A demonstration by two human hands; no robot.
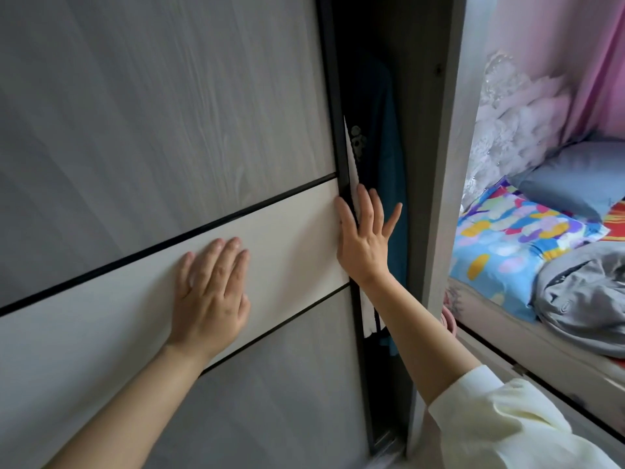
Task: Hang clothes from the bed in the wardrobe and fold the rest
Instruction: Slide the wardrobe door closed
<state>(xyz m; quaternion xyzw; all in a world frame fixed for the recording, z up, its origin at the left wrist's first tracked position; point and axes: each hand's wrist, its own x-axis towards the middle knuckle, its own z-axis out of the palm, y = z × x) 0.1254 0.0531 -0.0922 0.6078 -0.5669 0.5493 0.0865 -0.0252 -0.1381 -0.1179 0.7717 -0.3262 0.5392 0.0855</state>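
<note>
A grey wood-grain sliding wardrobe door (pixel 152 113) with a pale middle band fills the left. My left hand (pixel 211 292) lies flat on that band, fingers together. My right hand (pixel 363 238) rests on the door's dark right edge, fingers spread, thumb on the door face. Through the narrow gap beside it hang a teal garment (pixel 394 184) and a white one (pixel 351 164). On the bed (pixel 500 319) at the right lies a crumpled grey garment (pixel 585 296).
The wardrobe's grey side panel (pixel 439 198) stands between the gap and the bed. A blue-grey pillow (pixel 575 177) and a colourful patterned sheet (pixel 507 238) lie on the bed, with pink and white lace curtains (pixel 527 106) behind. A pink object (pixel 449 321) peeks out by the bed's base.
</note>
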